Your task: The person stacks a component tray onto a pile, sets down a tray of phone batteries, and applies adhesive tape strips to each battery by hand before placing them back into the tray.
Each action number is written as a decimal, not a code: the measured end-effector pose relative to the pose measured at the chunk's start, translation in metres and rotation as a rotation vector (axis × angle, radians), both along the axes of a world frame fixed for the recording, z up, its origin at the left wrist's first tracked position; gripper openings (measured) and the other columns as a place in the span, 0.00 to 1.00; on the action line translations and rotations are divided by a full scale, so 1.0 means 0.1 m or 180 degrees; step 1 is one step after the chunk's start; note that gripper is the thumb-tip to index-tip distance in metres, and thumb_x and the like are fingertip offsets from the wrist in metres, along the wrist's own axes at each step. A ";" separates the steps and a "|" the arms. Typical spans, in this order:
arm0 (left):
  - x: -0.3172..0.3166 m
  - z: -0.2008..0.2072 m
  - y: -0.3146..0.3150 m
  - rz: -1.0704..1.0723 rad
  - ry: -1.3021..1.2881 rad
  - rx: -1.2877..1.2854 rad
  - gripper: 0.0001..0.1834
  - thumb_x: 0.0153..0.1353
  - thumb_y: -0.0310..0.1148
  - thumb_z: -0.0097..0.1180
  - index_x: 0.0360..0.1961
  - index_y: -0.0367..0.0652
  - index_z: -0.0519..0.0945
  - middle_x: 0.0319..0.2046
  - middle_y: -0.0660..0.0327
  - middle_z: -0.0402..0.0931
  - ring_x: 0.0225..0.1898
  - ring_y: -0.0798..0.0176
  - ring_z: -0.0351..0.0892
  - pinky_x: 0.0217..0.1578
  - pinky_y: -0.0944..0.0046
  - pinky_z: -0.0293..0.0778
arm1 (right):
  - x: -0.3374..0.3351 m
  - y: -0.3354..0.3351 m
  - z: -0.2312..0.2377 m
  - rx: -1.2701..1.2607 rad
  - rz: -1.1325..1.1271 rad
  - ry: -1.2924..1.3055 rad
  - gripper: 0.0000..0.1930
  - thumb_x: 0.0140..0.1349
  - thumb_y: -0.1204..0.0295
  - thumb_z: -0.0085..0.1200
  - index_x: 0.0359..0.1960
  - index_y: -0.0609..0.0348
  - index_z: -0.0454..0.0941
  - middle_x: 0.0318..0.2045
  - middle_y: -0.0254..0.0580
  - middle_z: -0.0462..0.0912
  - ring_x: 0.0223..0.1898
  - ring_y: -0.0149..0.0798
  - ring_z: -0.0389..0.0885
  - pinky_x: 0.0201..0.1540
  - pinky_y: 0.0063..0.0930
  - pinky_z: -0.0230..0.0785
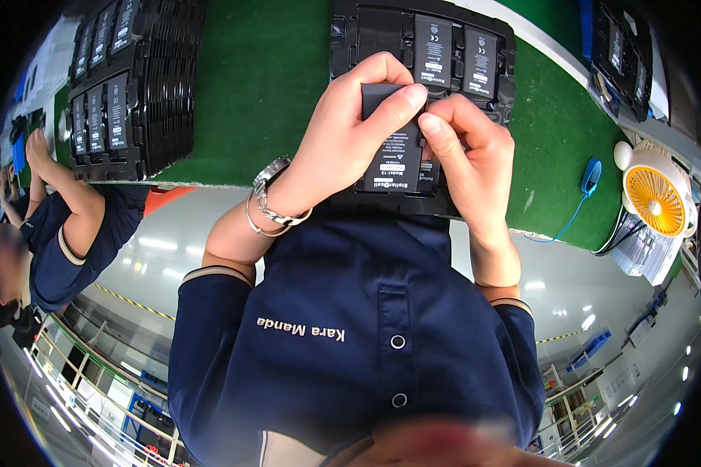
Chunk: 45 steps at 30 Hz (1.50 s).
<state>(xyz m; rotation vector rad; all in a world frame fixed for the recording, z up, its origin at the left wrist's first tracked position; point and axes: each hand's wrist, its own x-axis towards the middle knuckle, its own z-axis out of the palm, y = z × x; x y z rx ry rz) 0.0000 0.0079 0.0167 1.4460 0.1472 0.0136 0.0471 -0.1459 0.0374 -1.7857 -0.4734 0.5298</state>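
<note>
My left hand (pixel 349 132) grips a flat black phone battery (pixel 396 165), with the thumb across its printed face and the fingers behind it. At the battery's upper right edge, my right hand (pixel 477 152) has its thumb and index finger pinched together. Whatever lies between those fingertips is too small to make out. Beneath both hands is a black plastic tray (pixel 370 35) with moulded pockets. Two more batteries, a left one (pixel 433 48) and a right one (pixel 480 61), lie in its far pockets. My hands hide the tray's middle.
A tall stack of black trays (pixel 167 101) holding batteries stands on the green tabletop (pixel 261 86) at the left. More trays (pixel 621 58) are at the far right. A yellow-and-white fan (pixel 654 198) and a blue corded device (pixel 591 176) sit on the right. A co-worker (pixel 93 222) is at the left.
</note>
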 end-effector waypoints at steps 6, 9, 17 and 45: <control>0.05 0.09 0.03 -0.0355 0.0419 -0.1078 0.11 0.67 0.38 0.46 0.33 0.41 0.72 0.25 0.72 0.68 0.27 0.81 0.67 0.29 0.77 0.63 | 0.10 -0.05 -0.10 0.0603 0.0165 0.0517 0.10 0.64 0.69 0.54 0.28 0.63 0.77 0.19 0.33 0.78 0.24 0.24 0.75 0.27 0.19 0.66; 0.13 -0.07 0.14 -0.0442 0.0496 -0.1138 0.11 0.66 0.37 0.45 0.36 0.40 0.73 0.26 0.70 0.71 0.28 0.80 0.69 0.31 0.76 0.65 | 0.26 -0.08 -0.14 0.0558 0.0219 0.0319 0.09 0.63 0.69 0.54 0.29 0.63 0.77 0.20 0.33 0.78 0.25 0.23 0.76 0.28 0.19 0.67; 0.52 -0.05 0.38 0.0104 0.0147 0.1511 0.09 0.62 0.33 0.51 0.37 0.37 0.75 0.31 0.60 0.75 0.35 0.64 0.74 0.38 0.66 0.69 | 0.83 -0.08 -0.36 -0.1548 0.1099 -0.3387 0.24 0.47 0.67 0.64 0.47 0.58 0.74 0.49 0.40 0.74 0.53 0.43 0.70 0.53 0.36 0.67; 0.18 -0.07 0.09 0.0456 0.0115 -0.1094 0.10 0.59 0.33 0.59 0.36 0.38 0.77 0.27 0.66 0.78 0.29 0.76 0.76 0.32 0.75 0.71 | -0.02 0.00 -0.13 0.0237 -0.0227 -0.1511 0.12 0.58 0.77 0.54 0.45 0.65 0.78 0.38 0.48 0.78 0.39 0.45 0.78 0.42 0.32 0.70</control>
